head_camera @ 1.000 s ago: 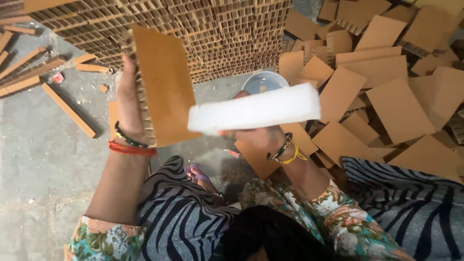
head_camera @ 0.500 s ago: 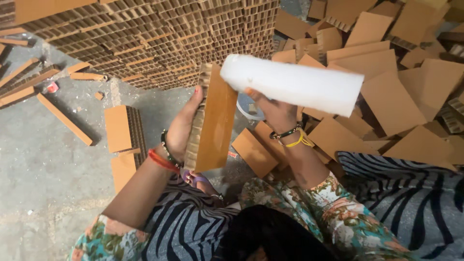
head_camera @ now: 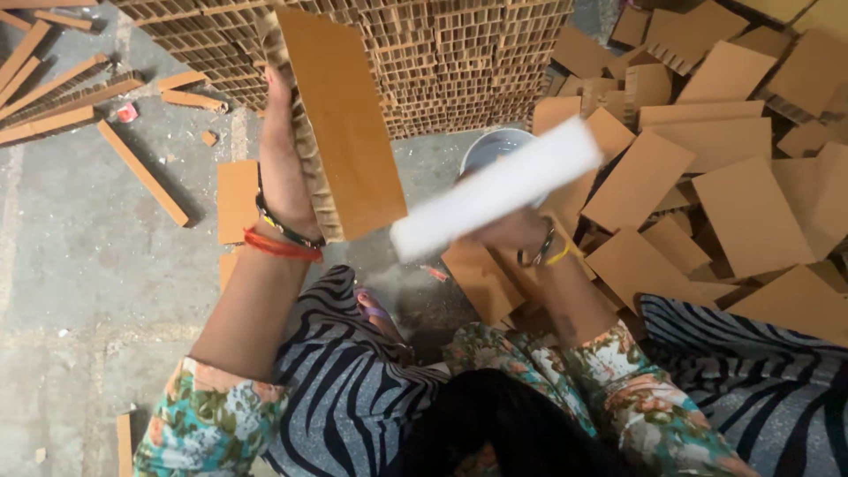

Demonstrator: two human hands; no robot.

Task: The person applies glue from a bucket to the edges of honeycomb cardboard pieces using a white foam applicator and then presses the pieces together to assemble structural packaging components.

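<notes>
Lifting the cardboard piece [head_camera: 340, 124] higher, our left hand [head_camera: 283, 177] grips its back edge, fingers hidden. Our right hand [head_camera: 512, 234] has swung the white roller [head_camera: 499, 187] lower, fingers wrapped round its handle.

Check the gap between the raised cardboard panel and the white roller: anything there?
Head view: nothing held between cardboard panel and white roller; only bare grey floor shows behind.

Head view, steeply downward, close over lap [head_camera: 353, 389]
</notes>
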